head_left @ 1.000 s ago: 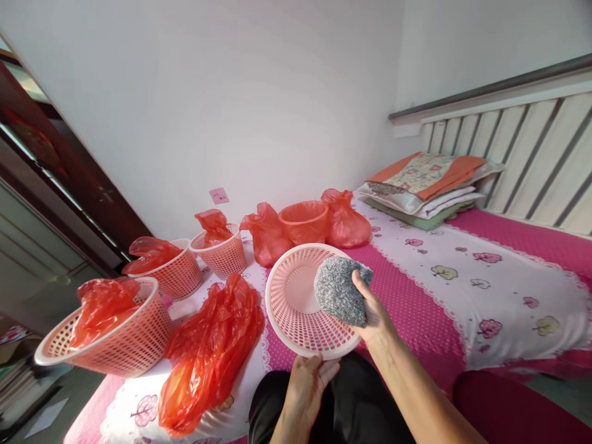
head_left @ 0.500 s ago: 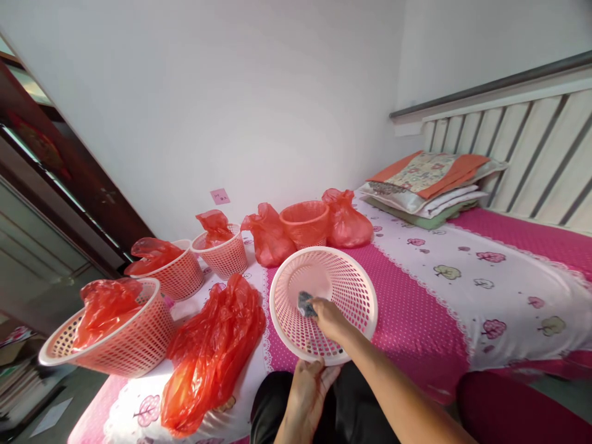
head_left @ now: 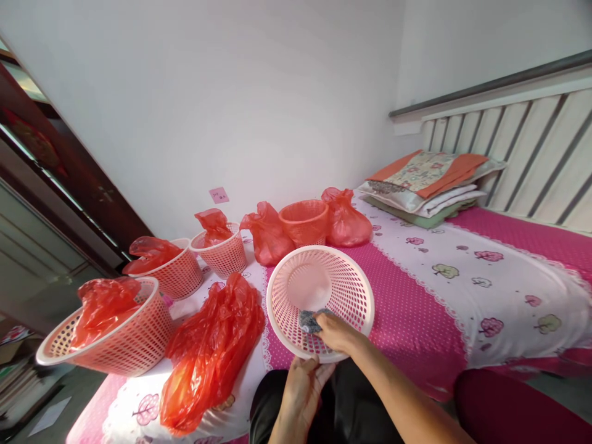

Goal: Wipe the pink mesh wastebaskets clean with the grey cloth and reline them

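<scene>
A pink plastic basket (head_left: 349, 277) with perforated walls is tilted so its mouth faces me, its near rim just above my lap. My left hand (head_left: 306, 377) grips that near rim from below, thumb over the edge. Inside the basket, my right hand (head_left: 337, 332) presses a grey cloth (head_left: 311, 320) against the lower inner wall. The fingers are closed around the cloth. Just left of the basket lies a crumpled red plastic bag (head_left: 215, 348).
Several pink baskets with red bags in them stand at left, among them a large basket (head_left: 134, 351). Along the wall sit two filled red bags and a bag-lined basket (head_left: 304, 223). Folded bedding (head_left: 425, 185) is stacked at the back right, beside a headboard (head_left: 522, 154).
My right hand has drawn the cloth down the inside wall toward the near rim. The left hand keeps its hold on the rim, and the basket has barely shifted.
</scene>
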A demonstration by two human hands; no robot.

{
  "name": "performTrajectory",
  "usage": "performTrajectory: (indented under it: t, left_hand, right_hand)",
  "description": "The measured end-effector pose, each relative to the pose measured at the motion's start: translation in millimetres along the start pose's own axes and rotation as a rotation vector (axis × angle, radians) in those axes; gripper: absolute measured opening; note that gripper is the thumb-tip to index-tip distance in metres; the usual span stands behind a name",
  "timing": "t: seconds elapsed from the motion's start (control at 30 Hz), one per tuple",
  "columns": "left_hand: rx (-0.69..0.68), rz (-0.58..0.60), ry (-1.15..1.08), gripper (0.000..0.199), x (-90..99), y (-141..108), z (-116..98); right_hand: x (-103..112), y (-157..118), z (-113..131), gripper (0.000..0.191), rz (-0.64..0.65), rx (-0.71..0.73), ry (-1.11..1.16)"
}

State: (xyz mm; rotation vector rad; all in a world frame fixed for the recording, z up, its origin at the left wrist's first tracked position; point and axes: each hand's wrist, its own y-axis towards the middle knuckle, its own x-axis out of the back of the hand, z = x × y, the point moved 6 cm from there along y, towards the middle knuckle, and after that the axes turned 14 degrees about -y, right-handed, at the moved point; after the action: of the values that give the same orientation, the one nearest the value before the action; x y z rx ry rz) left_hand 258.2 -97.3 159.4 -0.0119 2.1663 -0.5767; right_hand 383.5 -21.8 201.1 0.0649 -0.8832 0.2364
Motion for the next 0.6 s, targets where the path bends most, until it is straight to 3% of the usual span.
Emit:
performTrajectory:
  t: [0.43,0.6]
  left_hand:
    - [0.022,0.035,-0.018,0.040,-3.2,4.2,-0.9]
    - [0.008,0.063,-0.011,0.035,-9.9,-0.2,-3.3]
  right_hand:
    - [36.4,-37.1,27.9,0.026,0.028,-0.063,-0.129]
    - [37.1,-40.5,35.2,0.024,0.026,-0.066,-0.075]
